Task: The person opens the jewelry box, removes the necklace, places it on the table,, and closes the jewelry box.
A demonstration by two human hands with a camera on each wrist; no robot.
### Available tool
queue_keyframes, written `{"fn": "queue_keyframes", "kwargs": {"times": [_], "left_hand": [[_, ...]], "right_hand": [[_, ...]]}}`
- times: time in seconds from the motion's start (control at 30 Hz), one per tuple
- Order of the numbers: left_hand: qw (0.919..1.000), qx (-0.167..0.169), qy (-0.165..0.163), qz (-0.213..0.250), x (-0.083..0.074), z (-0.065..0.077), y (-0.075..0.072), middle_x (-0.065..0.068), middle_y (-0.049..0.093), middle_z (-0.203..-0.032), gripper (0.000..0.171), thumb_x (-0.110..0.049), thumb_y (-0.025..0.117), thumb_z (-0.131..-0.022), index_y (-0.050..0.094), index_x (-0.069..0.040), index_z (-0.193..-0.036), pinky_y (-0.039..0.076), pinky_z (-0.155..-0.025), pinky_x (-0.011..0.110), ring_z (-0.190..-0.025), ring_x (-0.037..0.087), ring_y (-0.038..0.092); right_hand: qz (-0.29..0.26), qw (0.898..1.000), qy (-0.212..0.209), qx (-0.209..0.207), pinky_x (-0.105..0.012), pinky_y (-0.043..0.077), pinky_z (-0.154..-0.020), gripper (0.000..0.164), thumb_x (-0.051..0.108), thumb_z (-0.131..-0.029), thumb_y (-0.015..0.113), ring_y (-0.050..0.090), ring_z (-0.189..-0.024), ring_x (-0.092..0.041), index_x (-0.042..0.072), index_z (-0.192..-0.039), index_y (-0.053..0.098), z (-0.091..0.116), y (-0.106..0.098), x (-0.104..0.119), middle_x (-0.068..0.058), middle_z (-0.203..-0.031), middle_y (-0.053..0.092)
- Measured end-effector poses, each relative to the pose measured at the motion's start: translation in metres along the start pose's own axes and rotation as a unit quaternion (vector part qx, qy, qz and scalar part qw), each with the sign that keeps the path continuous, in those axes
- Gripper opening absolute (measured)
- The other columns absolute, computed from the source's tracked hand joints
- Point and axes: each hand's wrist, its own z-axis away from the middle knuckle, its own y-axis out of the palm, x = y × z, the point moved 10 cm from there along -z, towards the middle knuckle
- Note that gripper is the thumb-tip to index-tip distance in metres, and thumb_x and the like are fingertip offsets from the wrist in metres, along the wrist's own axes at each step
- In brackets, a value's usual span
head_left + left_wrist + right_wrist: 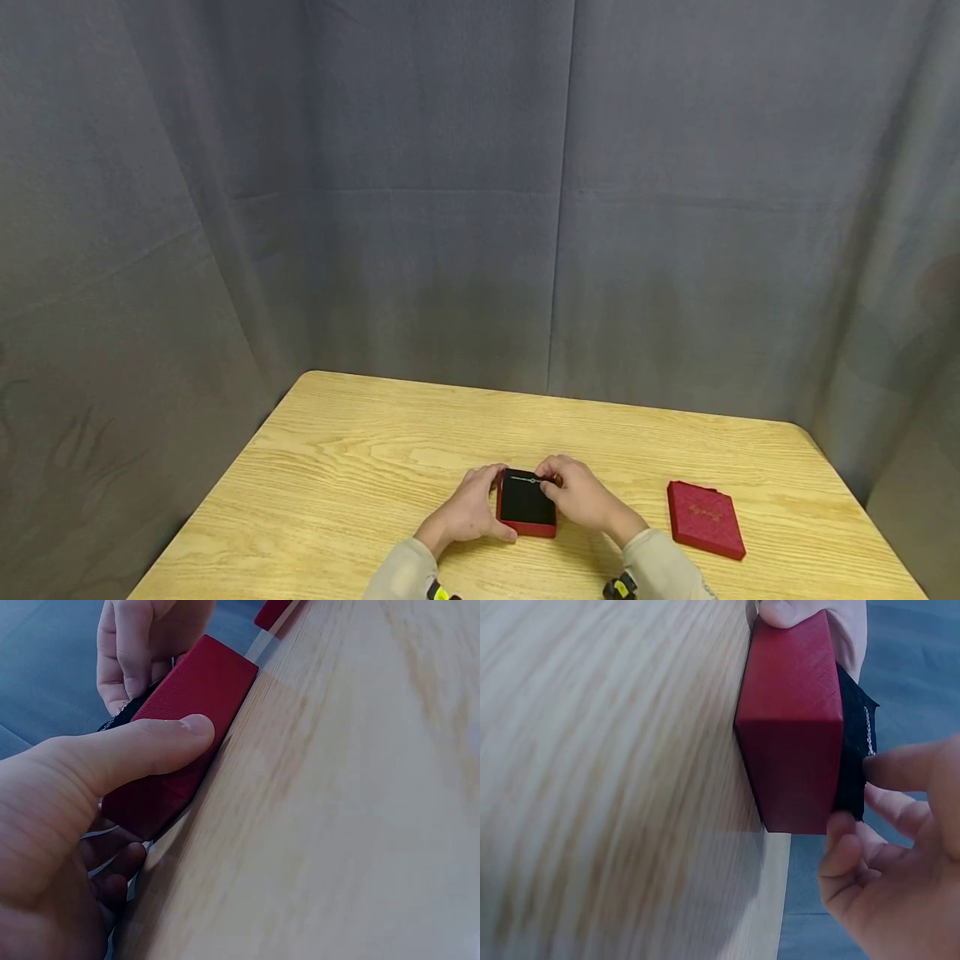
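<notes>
A small red jewelry box without its lid sits on the table, with a black padded insert in it. The insert rises above the rim in the right wrist view. Across the insert's far part runs a thin silver chain with a small round ornament. My left hand grips the box from the left, thumb along the near wall and fingers around the far side. At the far right corner my right hand pinches the insert's edge, a fingertip touching the chain. Those fingers hide the chain's right end.
A red box lid with gold lettering lies on the wooden table, right of the right hand. Grey curtains hang behind the table and at both sides.
</notes>
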Motion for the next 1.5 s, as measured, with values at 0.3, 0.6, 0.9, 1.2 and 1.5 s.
{"fn": "queue_keyframes", "kwargs": {"times": [0.3,0.6,0.9,1.2,1.5], "left_hand": [[1.0,-0.001,0.006,0.003,-0.001,0.001,0.0,0.006,0.047,-0.132,0.097,-0.028,0.09,-0.059,0.04,-0.004,-0.139,0.031,-0.102,0.047,-0.123,0.026,0.034],[1.0,0.003,0.003,0.003,0.0,0.0,0.0,0.005,0.047,-0.132,0.095,-0.029,0.09,-0.06,0.041,-0.005,-0.138,0.032,-0.101,0.047,-0.123,0.026,0.035],[0.9999,0.012,-0.006,0.004,0.0,0.001,0.002,0.007,0.045,-0.135,0.096,-0.028,0.089,-0.061,0.039,-0.005,-0.14,0.031,-0.102,0.049,-0.124,0.027,0.033],[0.9998,0.017,-0.008,0.004,-0.001,0.002,0.001,0.007,0.044,-0.137,0.098,-0.028,0.089,-0.062,0.037,-0.005,-0.141,0.032,-0.1,0.049,-0.12,0.025,0.036],[0.9999,0.015,-0.006,0.005,-0.002,0.002,0.0,0.007,0.042,-0.139,0.101,-0.026,0.09,-0.061,0.035,-0.005,-0.143,0.031,-0.101,0.05,-0.12,0.024,0.035]], "right_hand": [[-0.033,0.999,-0.017,0.028,-0.028,0.043,-0.067,0.013,0.008,-0.093,0.058,0.052,-0.077,-0.012,0.012,-0.103,0.064,0.003,-0.001,0.001,0.005,-0.088,0.059],[-0.052,0.997,-0.024,0.057,-0.028,0.045,-0.068,0.018,0.015,-0.095,0.057,0.054,-0.078,-0.011,0.014,-0.112,0.062,0.007,0.0,-0.002,0.006,-0.092,0.062],[-0.102,0.994,-0.01,0.048,-0.028,0.046,-0.068,0.019,0.013,-0.094,0.058,0.055,-0.078,-0.013,0.012,-0.112,0.065,0.009,-0.004,-0.002,0.003,-0.091,0.063],[-0.14,0.989,-0.007,0.043,-0.025,0.045,-0.068,0.021,0.009,-0.094,0.058,0.053,-0.076,-0.012,0.007,-0.113,0.065,0.009,-0.007,0.001,-0.003,-0.093,0.064],[-0.154,0.987,-0.008,0.032,-0.025,0.045,-0.068,0.021,0.001,-0.094,0.054,0.054,-0.076,-0.015,-0.003,-0.113,0.063,0.015,-0.024,0.028,-0.016,-0.101,0.064]]}}
